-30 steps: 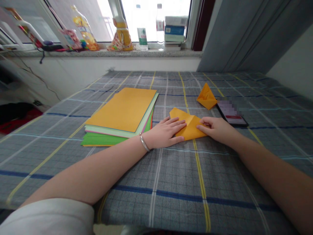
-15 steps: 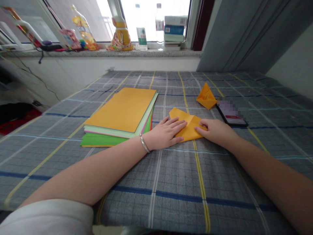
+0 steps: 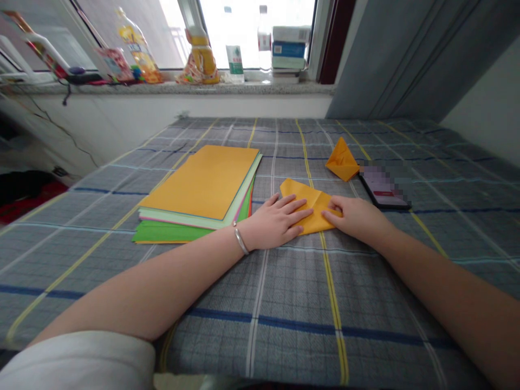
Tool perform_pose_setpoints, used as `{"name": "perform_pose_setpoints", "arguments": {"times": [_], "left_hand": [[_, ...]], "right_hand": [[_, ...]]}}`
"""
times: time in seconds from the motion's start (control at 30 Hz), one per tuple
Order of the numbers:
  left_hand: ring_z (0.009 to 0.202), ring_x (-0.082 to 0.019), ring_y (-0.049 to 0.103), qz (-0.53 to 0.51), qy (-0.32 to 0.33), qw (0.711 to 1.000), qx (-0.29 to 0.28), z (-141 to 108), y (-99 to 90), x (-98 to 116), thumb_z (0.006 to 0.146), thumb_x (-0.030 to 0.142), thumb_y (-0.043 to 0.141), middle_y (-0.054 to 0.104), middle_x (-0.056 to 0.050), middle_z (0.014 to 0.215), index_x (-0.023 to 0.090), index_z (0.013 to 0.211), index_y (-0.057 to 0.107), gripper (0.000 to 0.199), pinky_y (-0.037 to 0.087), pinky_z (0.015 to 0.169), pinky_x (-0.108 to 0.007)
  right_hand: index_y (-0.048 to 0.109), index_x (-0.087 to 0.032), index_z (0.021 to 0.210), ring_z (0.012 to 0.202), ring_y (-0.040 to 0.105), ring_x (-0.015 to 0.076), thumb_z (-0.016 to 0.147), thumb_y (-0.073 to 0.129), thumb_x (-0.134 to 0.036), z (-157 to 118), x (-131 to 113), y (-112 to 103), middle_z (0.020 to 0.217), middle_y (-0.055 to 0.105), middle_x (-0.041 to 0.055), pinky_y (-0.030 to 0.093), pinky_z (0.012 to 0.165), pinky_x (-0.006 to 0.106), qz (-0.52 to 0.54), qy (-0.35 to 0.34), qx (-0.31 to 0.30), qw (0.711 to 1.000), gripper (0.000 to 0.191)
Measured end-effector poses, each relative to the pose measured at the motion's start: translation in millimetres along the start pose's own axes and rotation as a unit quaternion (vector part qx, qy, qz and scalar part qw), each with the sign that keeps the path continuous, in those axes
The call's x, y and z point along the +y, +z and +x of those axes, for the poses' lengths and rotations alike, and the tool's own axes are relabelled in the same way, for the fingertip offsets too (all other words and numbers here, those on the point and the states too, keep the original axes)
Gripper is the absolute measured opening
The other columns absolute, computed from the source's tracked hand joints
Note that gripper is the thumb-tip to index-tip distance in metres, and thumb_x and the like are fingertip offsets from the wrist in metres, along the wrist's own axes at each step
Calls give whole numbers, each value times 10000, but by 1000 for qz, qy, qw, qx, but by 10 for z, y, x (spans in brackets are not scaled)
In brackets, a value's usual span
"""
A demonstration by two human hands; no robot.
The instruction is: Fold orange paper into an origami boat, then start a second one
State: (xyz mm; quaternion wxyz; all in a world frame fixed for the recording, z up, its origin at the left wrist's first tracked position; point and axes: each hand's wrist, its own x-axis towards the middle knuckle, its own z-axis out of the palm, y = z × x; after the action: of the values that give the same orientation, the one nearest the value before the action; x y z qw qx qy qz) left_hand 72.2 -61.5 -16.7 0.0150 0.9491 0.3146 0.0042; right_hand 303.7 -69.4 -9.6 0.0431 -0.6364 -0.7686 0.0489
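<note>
A folded orange paper [image 3: 312, 201] lies on the checked tablecloth between my hands. My left hand [image 3: 279, 219], with a silver bangle at the wrist, rests flat on its left part, fingers spread. My right hand [image 3: 357, 216] pinches the paper's right edge between thumb and curled fingers. Behind it stands a folded orange paper shape [image 3: 342, 161], touching or nearly touching the corner of a phone [image 3: 384, 187]. A stack of coloured paper [image 3: 203, 181], orange on top with green and other sheets below, lies left of my left hand.
The table's grey checked cloth [image 3: 296, 292] reaches a wall under the window. On the stone windowsill [image 3: 154, 88] stand bottles, packets, a tube and stacked boxes [image 3: 289, 49]. A grey curtain [image 3: 390, 59] hangs at the back right.
The fingers of my left hand have shifted slightly on the folded paper. My right hand keeps its pinch at the right edge, and the other objects stay where they were.
</note>
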Motion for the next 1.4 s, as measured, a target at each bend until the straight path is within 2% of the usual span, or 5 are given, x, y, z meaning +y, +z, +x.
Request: {"name": "perform_pose_setpoints", "arguments": {"times": [0.27, 0.67, 0.93, 1.1, 1.4], "left_hand": [[1493, -261, 157, -1, -6, 1000, -12, 16, 21, -18, 1028, 406, 269, 217, -56, 1608, 246, 1526, 272, 523, 134, 1198, -462], [1501, -181, 116, -14, 9, 999, -36, 23, 9, -47, 1022, 408, 182, 148, -117, 1611, 92, 1536, 179, 603, 92, 1218, -342], [1505, -198, 100, -35, 28, 999, -30, 31, 15, -62, 1017, 365, 239, 107, -53, 1625, 148, 1556, 113, 594, 113, 1219, -391], [1493, -244, 163, -23, 41, 999, -27, 49, 28, -66, 1021, 357, 248, 193, -28, 1611, 174, 1545, 200, 558, 149, 1207, -444], [1504, -192, 101, -26, 45, 998, -33, 65, 17, -65, 1025, 349, 232, 188, -46, 1610, 145, 1535, 227, 549, 108, 1224, -387]], "right_hand": [[523, -224, 821, 643, 535, 192, 879, 430, -453, 7, -12, -4, 721, 632, 38, 266, 544, 296, -20, -1, -18, 1000, 254], [565, -221, 872, 707, 580, 208, 885, 419, -454, 8, -43, -18, 785, 664, 54, 283, 546, 299, -24, 12, -28, 999, 275], [553, -221, 861, 715, 576, 207, 886, 418, -461, 12, -47, -19, 794, 660, 52, 283, 548, 301, -26, 11, -27, 999, 277], [540, -222, 836, 715, 575, 205, 886, 418, -459, 23, -41, 3, 803, 658, 54, 281, 549, 302, -33, 9, -23, 999, 271], [535, -212, 863, 756, 587, 205, 865, 473, -442, 9, 5, 38, 881, 663, 62, 318, 558, 302, -3, -4, 19, 1000, 238]]}}
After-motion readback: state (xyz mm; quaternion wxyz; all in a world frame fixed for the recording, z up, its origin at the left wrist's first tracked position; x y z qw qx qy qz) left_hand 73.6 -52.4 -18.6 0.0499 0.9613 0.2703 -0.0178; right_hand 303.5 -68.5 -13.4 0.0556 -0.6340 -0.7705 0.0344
